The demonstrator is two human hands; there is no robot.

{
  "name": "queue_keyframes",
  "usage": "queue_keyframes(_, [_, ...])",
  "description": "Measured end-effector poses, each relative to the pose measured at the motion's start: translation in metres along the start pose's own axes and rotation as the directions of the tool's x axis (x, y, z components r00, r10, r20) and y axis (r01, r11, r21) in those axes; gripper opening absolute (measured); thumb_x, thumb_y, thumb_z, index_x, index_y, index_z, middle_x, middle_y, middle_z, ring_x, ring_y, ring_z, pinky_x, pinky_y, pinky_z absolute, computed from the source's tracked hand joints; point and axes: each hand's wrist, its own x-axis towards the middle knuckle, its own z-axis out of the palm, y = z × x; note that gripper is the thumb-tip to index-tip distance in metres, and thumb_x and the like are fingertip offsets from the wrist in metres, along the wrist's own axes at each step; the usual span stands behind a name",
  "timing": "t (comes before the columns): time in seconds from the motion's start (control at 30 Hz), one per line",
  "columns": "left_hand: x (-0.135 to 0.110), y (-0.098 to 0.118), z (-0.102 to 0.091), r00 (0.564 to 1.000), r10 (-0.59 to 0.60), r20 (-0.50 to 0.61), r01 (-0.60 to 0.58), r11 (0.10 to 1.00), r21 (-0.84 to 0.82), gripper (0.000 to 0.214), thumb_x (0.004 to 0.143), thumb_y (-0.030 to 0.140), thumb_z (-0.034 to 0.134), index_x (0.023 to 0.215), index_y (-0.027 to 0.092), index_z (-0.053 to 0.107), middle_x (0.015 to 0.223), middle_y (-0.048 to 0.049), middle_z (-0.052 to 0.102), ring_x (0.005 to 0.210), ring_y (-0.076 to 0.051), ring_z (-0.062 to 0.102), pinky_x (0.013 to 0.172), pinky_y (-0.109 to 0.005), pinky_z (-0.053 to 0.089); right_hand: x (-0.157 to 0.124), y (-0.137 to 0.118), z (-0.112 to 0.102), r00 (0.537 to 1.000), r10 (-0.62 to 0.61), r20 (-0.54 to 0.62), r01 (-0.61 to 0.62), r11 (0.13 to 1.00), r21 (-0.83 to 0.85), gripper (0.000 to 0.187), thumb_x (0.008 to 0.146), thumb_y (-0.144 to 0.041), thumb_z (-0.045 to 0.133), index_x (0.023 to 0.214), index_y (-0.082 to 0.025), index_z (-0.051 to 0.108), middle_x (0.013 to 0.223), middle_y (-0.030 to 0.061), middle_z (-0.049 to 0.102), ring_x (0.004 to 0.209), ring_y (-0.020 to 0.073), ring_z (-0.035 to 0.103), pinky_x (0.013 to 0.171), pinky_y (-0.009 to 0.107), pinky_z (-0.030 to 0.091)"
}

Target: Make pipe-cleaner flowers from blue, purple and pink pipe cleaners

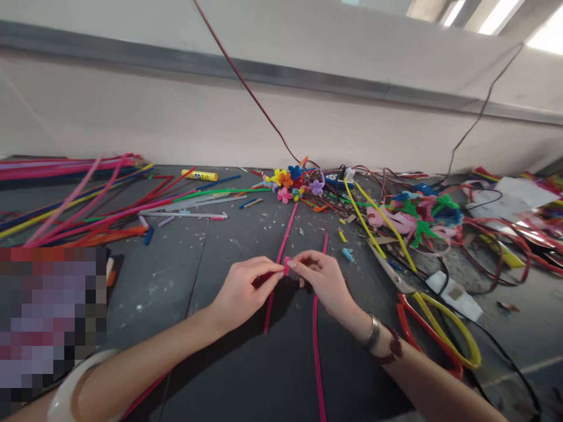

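While they meet over the middle of the bench (176, 281), the left hand (244, 287) and the right hand (317, 279) pinch a small pink piece (287, 265) between them, their fingers drawn in narrow around it. A pink pipe cleaner (281, 252) runs past the left hand, and a second pink pipe cleaner (315, 351) runs just beside it, behind the right hand and off the near edge. Whether either joins the small piece cannot be told. A white bangle (70, 392) circles the left wrist; a metal cuff (372, 331) and a dark red bracelet (393, 347) circle the right. Near the right edge, just beyond the right wrist, lie scissors (472, 351) with red and yellow handles. Along the far edge sit pipe-cleaner flowers (290, 184) and a yellow glue stick (200, 174), while a heap of long pipe cleaners (88, 199) spreads across the far left corner.
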Motion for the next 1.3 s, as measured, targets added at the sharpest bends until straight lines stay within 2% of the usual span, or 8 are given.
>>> queue_keyframes(0.13, [-0.001,0.0,0.001,0.997,-0.018,-0.069,0.019,1.0,0.025,0.013,0.08,0.016,0.054,0.081,0.016,0.068,0.076,-0.0034,0.068,0.067,-0.013,0.061,0.062,-0.022,0.045,-0.005,0.0,0.0,0.99,-0.13,-0.062,0.117,0.977,-0.18,0.018,0.069,-0.032,0.066,0.08,-0.017,0.068,0.073,0.0028,0.068,0.057,0.012,0.061,0.05,0.021,0.049])
queue_keyframes(0.27, [-0.002,0.001,0.001,0.997,-0.004,-0.071,0.006,0.999,0.034,0.014,0.079,0.016,0.055,0.079,0.016,0.069,0.075,-0.0038,0.069,0.065,-0.013,0.062,0.061,-0.022,0.046,-0.007,0.0,0.0,0.972,-0.229,0.051,0.234,0.928,-0.291,0.019,0.072,-0.027,0.065,0.088,-0.019,0.07,0.085,0.0045,0.071,0.074,0.0172,0.065,0.062,0.025,0.053])
queue_keyframes(0.47, [-0.001,0.0,0.0,0.997,-0.019,-0.077,0.02,1.0,0.015,0.012,0.079,0.018,0.057,0.081,0.017,0.068,0.08,-0.0037,0.069,0.07,-0.014,0.062,0.065,-0.022,0.047,-0.004,-0.002,-0.005,0.951,-0.227,0.208,0.287,0.9,-0.329,0.02,0.077,-0.023,0.059,0.095,-0.019,0.068,0.09,0.0048,0.069,0.081,0.0168,0.064,0.072,0.028,0.052])
queue_keyframes(0.57, [-0.002,-0.002,0.0,0.995,-0.03,-0.099,0.03,1.0,-0.002,0.008,0.076,0.017,0.059,0.078,0.017,0.067,0.08,-0.0038,0.068,0.071,-0.014,0.062,0.066,-0.022,0.047,-0.005,-0.003,-0.006,0.928,-0.247,0.278,0.336,0.878,-0.34,0.022,0.077,-0.024,0.06,0.097,-0.02,0.066,0.09,0.0045,0.068,0.08,0.0166,0.064,0.071,0.028,0.052])
queue_keyframes(0.7, [-0.003,-0.001,0.0,0.996,-0.043,-0.083,0.041,0.999,-0.02,0.009,0.076,0.017,0.059,0.077,0.018,0.068,0.086,-0.0042,0.066,0.076,-0.014,0.061,0.067,-0.022,0.047,-0.005,-0.003,-0.006,0.919,-0.282,0.276,0.369,0.86,-0.353,0.019,0.075,-0.027,0.062,0.093,-0.021,0.068,0.09,0.0036,0.07,0.082,0.0169,0.064,0.074,0.028,0.051])
queue_keyframes(0.9, [-0.002,-0.001,0.0,0.984,-0.172,-0.043,0.167,0.981,-0.097,0.011,0.077,0.024,0.058,0.082,0.02,0.068,0.097,-0.0038,0.065,0.084,-0.016,0.061,0.06,-0.02,0.048,-0.003,0.0,-0.008,0.916,-0.295,0.273,0.385,0.839,-0.384,0.021,0.081,-0.022,0.054,0.097,-0.022,0.067,0.085,0.0034,0.07,0.073,0.0146,0.064,0.066,0.026,0.051])
queue_keyframes(1.13, [0.002,-0.006,0.001,0.906,-0.415,0.081,0.408,0.808,-0.425,0.023,0.07,0.029,0.066,0.087,0.016,0.059,0.081,-0.005,0.068,0.07,-0.016,0.064,0.054,-0.021,0.05,-0.002,0.003,-0.009,0.926,-0.281,0.251,0.361,0.851,-0.381,0.021,0.083,-0.019,0.049,0.093,-0.019,0.067,0.078,0.0036,0.069,0.066,0.0128,0.063,0.062,0.024,0.051])
queue_keyframes(1.3, [0.006,-0.009,0.001,0.865,-0.482,0.138,0.472,0.689,-0.55,0.025,0.065,0.025,0.07,0.085,0.015,0.058,0.076,-0.004,0.068,0.07,-0.016,0.064,0.057,-0.022,0.051,0.0,0.004,-0.009,0.944,-0.238,0.227,0.312,0.867,-0.389,0.019,0.082,-0.022,0.05,0.091,-0.018,0.067,0.08,0.0043,0.069,0.068,0.0137,0.064,0.063,0.024,0.051])
